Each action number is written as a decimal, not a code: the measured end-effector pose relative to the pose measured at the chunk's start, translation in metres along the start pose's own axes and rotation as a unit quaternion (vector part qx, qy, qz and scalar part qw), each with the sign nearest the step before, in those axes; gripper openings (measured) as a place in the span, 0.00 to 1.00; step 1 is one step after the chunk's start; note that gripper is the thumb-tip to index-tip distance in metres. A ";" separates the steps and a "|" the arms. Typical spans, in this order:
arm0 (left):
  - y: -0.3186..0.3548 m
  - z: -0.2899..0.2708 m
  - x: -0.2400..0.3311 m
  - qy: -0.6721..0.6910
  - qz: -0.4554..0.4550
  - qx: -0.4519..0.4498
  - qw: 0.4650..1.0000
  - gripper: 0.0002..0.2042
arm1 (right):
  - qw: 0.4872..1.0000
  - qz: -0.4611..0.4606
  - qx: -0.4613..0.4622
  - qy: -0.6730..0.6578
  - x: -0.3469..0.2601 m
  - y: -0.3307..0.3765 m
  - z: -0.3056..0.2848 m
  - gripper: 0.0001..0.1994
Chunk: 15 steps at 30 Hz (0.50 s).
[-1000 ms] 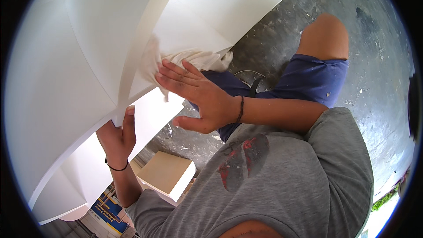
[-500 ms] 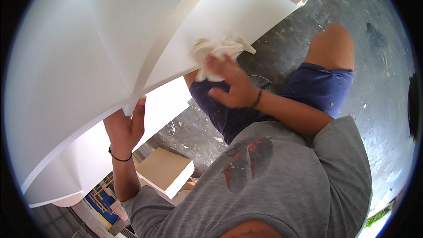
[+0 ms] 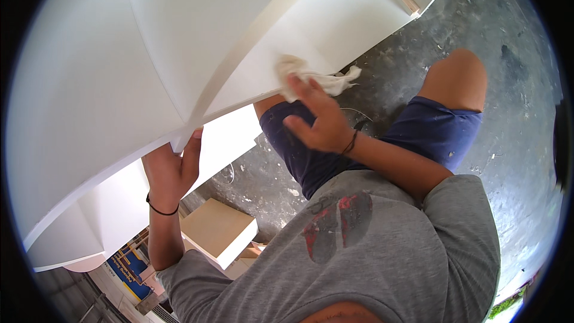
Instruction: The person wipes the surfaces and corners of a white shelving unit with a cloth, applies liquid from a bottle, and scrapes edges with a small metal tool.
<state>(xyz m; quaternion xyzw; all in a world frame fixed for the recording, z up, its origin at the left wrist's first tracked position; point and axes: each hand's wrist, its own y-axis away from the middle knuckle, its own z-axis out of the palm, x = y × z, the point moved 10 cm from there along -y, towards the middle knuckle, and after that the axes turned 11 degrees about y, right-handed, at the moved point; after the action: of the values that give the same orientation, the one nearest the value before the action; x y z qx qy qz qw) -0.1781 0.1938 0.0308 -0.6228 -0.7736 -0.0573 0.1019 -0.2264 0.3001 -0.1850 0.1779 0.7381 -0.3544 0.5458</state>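
Right hand (image 3: 320,122) fingers spread, pressing crumpled white rag (image 3: 311,78) onto white panel (image 3: 149,54); left hand (image 3: 170,170) gripping panel's edge.

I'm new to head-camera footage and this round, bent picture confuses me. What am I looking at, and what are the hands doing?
There is no machine here: a person wears a wide fisheye camera on the head, looking down at their own body, so straight edges bend. You see their grey shirt, blue shorts and the speckled concrete floor. Above them is a large white panel piece with shelf-like boards. The left hand grips its lower edge. The right hand presses a pale cloth against a white board. A small tan-topped block lies below.
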 end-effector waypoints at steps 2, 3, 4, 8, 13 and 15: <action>0.003 0.001 -0.002 0.002 -0.006 -0.001 1.000 0.11 | 0.997 -0.076 -0.024 -0.024 -0.062 -0.023 -0.010 0.33; 0.002 0.002 -0.002 -0.004 -0.010 -0.011 1.000 0.11 | 0.992 -0.114 -0.035 -0.037 -0.082 -0.028 -0.013 0.33; 0.001 0.003 -0.003 -0.010 -0.014 -0.020 1.000 0.11 | 0.991 -0.122 -0.051 -0.006 -0.075 -0.029 -0.009 0.32; -0.003 -0.001 0.008 -0.021 0.028 0.006 0.999 0.10 | 0.996 0.070 -0.037 0.045 0.029 -0.003 0.002 0.29; 0.007 0.001 -0.006 -0.010 -0.020 -0.014 1.000 0.10 | 0.999 -0.014 -0.033 -0.038 -0.036 -0.019 -0.002 0.28; 0.003 0.001 0.001 -0.021 0.004 -0.010 1.000 0.10 | 0.996 -0.052 -0.063 -0.039 -0.041 -0.026 0.002 0.30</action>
<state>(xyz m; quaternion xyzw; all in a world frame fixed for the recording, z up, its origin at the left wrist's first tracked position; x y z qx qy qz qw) -0.1755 0.1956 0.0299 -0.6279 -0.7726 -0.0517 0.0792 -0.2279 0.2862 -0.1385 0.0906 0.7455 -0.3412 0.5653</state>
